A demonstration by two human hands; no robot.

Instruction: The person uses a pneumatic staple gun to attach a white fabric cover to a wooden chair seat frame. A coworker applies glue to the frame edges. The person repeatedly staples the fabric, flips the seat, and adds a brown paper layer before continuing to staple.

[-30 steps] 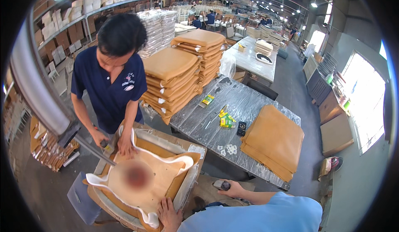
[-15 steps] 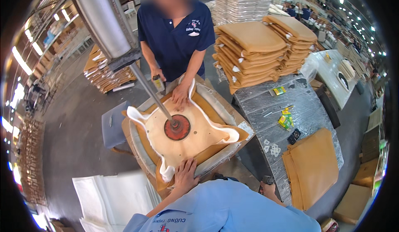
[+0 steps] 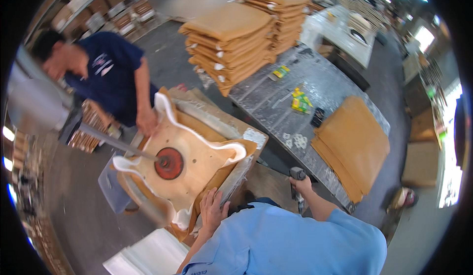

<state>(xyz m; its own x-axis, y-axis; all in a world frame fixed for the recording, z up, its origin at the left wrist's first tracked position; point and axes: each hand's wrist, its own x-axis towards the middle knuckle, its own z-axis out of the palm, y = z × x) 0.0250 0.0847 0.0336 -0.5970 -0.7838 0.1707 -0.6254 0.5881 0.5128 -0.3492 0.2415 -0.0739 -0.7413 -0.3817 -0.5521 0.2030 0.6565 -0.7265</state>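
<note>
My left hand (image 3: 213,211) lies with fingers outstretched on the near edge of a seat assembly, holding nothing. That assembly has a pale wooden panel (image 3: 199,149), white padding (image 3: 227,157) curling up at its corners and tan leather-like cover material (image 3: 211,179) around it. A red round pad (image 3: 169,163) on a metal rod (image 3: 118,143) presses on the panel. My right hand (image 3: 301,185) grips a dark staple gun (image 3: 297,173), off to the right between the seat and the grey table. Its lower part points down beside my body.
Across the seat, a co-worker in dark blue (image 3: 111,73) rests a hand (image 3: 147,121) on the panel. The grey table (image 3: 276,117) carries stacked tan covers (image 3: 229,38), flat tan sheets (image 3: 352,147), yellow-green packets (image 3: 300,100) and a black object (image 3: 318,117). White sheets (image 3: 148,255) lie lower left.
The view has swung right, so the seat and co-worker appear farther left. My right hand with the staple gun has come up into fuller view. My left hand stays at the seat's near edge.
</note>
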